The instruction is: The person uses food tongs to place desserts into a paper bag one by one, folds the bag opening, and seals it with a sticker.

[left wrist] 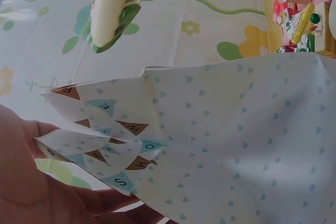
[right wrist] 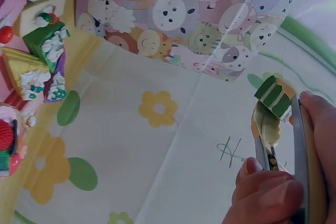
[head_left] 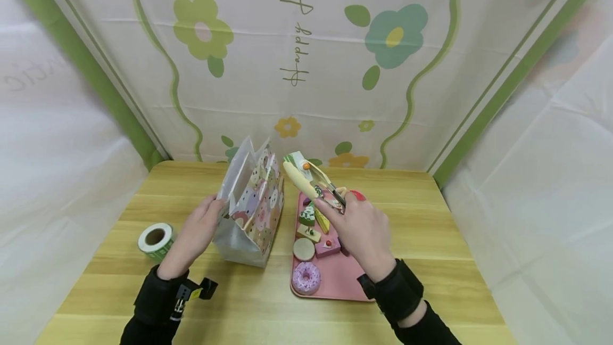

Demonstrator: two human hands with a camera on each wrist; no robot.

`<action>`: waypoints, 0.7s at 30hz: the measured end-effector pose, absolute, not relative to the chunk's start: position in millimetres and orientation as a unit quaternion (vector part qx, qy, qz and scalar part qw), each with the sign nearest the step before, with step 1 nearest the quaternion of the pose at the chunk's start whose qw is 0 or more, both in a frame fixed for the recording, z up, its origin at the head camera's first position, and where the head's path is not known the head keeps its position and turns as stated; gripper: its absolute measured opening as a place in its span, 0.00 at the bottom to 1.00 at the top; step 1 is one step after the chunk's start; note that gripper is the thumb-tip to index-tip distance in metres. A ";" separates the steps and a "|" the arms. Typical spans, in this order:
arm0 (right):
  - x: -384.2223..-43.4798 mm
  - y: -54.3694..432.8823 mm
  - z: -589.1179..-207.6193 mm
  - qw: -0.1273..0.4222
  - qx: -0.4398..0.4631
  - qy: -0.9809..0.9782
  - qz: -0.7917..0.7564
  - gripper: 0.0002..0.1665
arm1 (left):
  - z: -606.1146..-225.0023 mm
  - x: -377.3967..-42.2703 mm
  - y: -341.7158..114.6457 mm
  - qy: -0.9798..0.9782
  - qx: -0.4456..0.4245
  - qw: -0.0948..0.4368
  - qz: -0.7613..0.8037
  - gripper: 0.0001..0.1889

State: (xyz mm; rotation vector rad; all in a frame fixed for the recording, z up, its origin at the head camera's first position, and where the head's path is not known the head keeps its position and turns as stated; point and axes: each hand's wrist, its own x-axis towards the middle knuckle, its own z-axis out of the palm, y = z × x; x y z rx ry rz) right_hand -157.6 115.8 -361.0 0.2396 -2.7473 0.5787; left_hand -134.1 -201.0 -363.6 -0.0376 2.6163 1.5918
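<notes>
Fingers of our right hand (head_left: 366, 228) gripped tongs (head_left: 300, 177) holding one green-layered cake slice (head_left: 295, 159) outside the cartoon-animal bag (head_left: 262, 209) our left hand (head_left: 197, 232) grasped; other toy desserts (head_left: 328, 249) were left on the pink tray (head_left: 340, 282).

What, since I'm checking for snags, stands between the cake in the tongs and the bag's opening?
Only the bag's patterned side, facing the cake; nothing else shows there. Whether the cake is high enough to clear it is unclear.
</notes>
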 end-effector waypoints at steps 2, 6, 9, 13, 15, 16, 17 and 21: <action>-161.4 112.1 -356.4 0.173 0.101 -0.959 0.202 0.48 | -362.7 -133.8 -200.6 0.854 -0.013 0.040 0.518 0.35; -171.3 103.0 -345.3 0.213 0.150 -0.947 0.186 0.41 | -360.9 -133.4 -200.9 0.855 -0.015 0.042 0.517 0.35; -179.4 93.6 -334.7 0.231 0.177 -0.942 0.167 0.38 | -359.6 -133.8 -201.8 0.853 -0.014 0.042 0.520 0.35; -189.7 78.2 -318.3 0.214 0.190 -0.947 0.148 0.41 | -358.4 -135.1 -202.9 0.852 -0.009 0.037 0.522 0.35; -194.1 70.3 -310.8 0.196 0.197 -0.949 0.146 0.42 | -358.2 -135.5 -203.3 0.851 -0.008 0.035 0.524 0.34; -195.8 66.5 -307.2 0.189 0.202 -0.950 0.144 0.42 | -358.1 -135.6 -203.6 0.851 -0.008 0.035 0.524 0.34; -197.1 62.4 -303.6 0.183 0.208 -0.951 0.139 0.42 | -357.9 -135.6 -203.9 0.851 -0.008 0.034 0.524 0.34; -202.0 45.5 -293.5 0.181 0.238 -0.947 0.114 0.41 | -356.9 -136.0 -204.7 0.852 -0.010 0.035 0.522 0.34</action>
